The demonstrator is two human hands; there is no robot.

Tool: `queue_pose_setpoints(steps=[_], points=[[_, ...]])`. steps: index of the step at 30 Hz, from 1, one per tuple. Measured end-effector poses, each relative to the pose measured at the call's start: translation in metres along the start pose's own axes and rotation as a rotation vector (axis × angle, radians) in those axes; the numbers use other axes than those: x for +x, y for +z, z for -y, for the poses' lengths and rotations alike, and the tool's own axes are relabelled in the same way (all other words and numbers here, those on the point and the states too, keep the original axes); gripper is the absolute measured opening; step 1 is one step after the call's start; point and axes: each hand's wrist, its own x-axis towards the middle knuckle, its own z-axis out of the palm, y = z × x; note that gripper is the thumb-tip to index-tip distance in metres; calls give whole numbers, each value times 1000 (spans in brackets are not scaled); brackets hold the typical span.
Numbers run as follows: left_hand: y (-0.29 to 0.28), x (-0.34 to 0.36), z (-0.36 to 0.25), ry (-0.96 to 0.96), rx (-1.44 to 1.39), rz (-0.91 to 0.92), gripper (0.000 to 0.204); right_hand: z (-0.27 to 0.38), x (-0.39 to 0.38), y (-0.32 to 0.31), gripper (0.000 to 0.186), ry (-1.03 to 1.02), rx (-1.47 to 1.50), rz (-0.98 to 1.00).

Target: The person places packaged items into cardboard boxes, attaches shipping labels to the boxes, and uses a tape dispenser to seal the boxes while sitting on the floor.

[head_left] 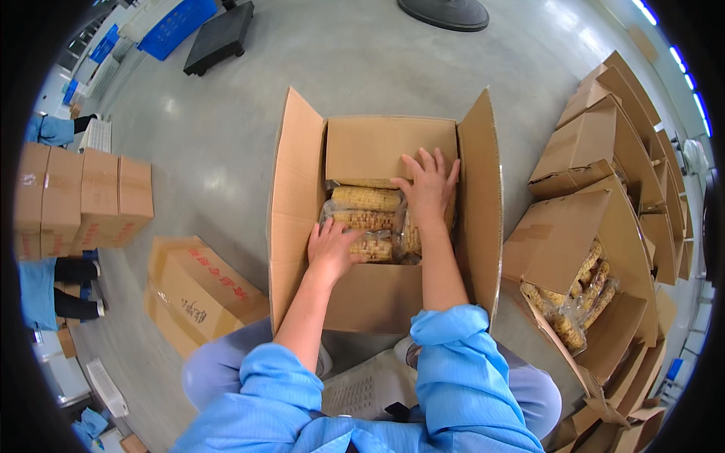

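An open cardboard box stands in front of me with its flaps raised or folded outward. Inside lie several clear-bagged corn cobs, yellow and dark-speckled; some sit crosswise on the left, others lengthwise on the right. My left hand rests on the lower left cobs, fingers apart and not wrapped round anything. Over the right side of the box, my right hand spreads its fingers against the far flap and the cobs by it. My right hand and forearm hide part of the right-hand cobs.
On the right, another open box holds bagged corn, with more open boxes beyond it. A closed carton lies to my left, near stacked cartons. Farther off are a black wheeled platform, blue crate and a person's blue sleeve.
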Motion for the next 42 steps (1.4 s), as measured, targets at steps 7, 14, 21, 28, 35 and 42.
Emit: queue_pose_setpoints(steps=[7,14,21,28,35,42], points=[[-10,18,-8,191,193,128,42,-4,13,-10,29,-332,-38,-354],[-44,51,-29,280,244,430,40,1,49,-42,16,-309,19,-392],[19,80,-47,274,-43,-192,53,0,49,-43,19,-259,153,-348],[42,91,-41,323,35,-321,62,-10,-17,4,31,-66,112,-35],[-16,27,-62,261,76,-109,55,-3,-21,17,39,49,44,-18],[-123,-11,-2,82,-389,-310,52,-9,-15,21,43,99,28,-4]])
